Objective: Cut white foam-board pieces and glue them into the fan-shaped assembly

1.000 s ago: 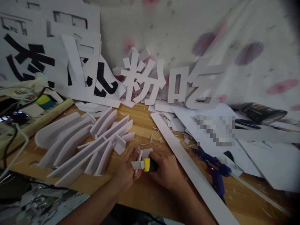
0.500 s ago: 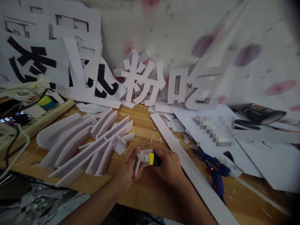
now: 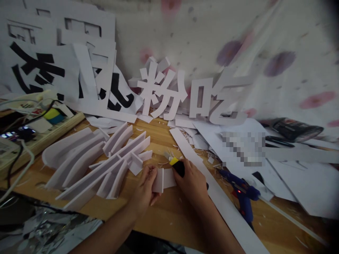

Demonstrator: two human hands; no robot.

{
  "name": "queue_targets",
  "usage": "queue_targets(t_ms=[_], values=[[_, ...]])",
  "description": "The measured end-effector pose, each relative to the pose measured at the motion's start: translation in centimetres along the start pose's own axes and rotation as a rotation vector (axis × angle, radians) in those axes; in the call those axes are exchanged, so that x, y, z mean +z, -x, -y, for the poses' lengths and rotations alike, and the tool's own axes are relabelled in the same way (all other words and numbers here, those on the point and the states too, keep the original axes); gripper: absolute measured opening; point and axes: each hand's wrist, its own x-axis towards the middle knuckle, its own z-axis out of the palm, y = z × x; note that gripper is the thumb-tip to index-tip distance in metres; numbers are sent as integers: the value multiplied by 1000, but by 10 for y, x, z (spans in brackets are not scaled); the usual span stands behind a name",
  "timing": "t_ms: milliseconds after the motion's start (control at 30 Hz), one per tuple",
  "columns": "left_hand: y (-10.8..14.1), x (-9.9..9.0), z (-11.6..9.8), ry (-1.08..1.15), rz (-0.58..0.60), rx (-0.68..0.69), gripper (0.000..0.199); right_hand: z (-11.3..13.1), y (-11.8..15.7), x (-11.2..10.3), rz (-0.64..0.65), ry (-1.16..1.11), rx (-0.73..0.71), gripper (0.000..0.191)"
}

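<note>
My left hand (image 3: 147, 181) is closed on a small white foam board piece (image 3: 158, 181), pinched between thumb and fingers, with one flat face turned up. A second white flap (image 3: 168, 178) stretches from it toward my right hand; whether the two are joined I cannot tell. In my right hand (image 3: 192, 180) is a black and yellow utility knife (image 3: 178, 165), its pale tip pointing up and left, clear of the piece. Left of my hands lies a white foam board character (image 3: 106, 169) with raised side walls, its open side up.
A long white strip (image 3: 217, 190) runs diagonally right of my hands. Beyond it rests a blue glue gun (image 3: 242, 190) with a red light lit. Cut characters (image 3: 164, 93) lean at the back amid scraps. A power strip (image 3: 50, 125) with cables sits left.
The knife has moved off the white piece, up and slightly right, and its tip has turned away. My left hand has tilted the piece so its flat face shows.
</note>
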Motion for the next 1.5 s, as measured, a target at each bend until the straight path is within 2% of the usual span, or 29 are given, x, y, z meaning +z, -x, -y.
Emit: queue_targets(t_ms=[133, 233, 533, 633, 733, 800, 900, 967, 1033, 1100, 1200, 1267, 1300, 1367, 1433, 1500], values=[[-1, 0, 1, 16, 86, 141, 39, -4, -2, 2, 0, 36, -13, 31], [-3, -2, 4, -1, 99, 233, 38, -9, -3, 2, 18, 42, 8, 33], [0, -1, 2, -12, 72, 248, 29, -12, 0, -2, -79, -204, -41, 35], [3, 1, -1, -28, 52, 311, 31, -13, -2, 1, -107, -179, -39, 35], [5, -1, 2, -85, 91, 401, 33, -16, -3, 5, -123, -162, -68, 34], [6, -5, 5, -145, 104, 447, 34, -15, -2, 5, -168, -253, -125, 29], [11, -11, 2, -270, 99, 477, 35, -8, 7, -1, -195, -567, -257, 22], [17, -13, -8, -374, 110, 498, 35, -1, 14, -6, -83, -787, -313, 23], [25, -15, -23, -490, 110, 562, 36, 7, 20, -11, 54, -911, -313, 21], [33, -18, -38, -591, 114, 641, 36, 15, 23, -16, 142, -943, -296, 20], [41, -27, -57, -659, 224, 637, 43, 24, 23, -22, 243, -887, -334, 17], [43, -38, -70, -706, 259, 629, 46, 32, 22, -22, 252, -793, -365, 17], [43, -43, -76, -738, 238, 666, 44, 36, 22, -21, 229, -729, -367, 18], [40, -55, -91, -789, 121, 761, 38, 48, 20, -17, 158, -574, -350, 21], [33, -64, -107, -832, 7, 763, 34, 62, 17, -14, 109, -405, -340, 23], [22, -71, -121, -880, -10, 780, 30, 76, 13, -12, 111, -259, -345, 21]])
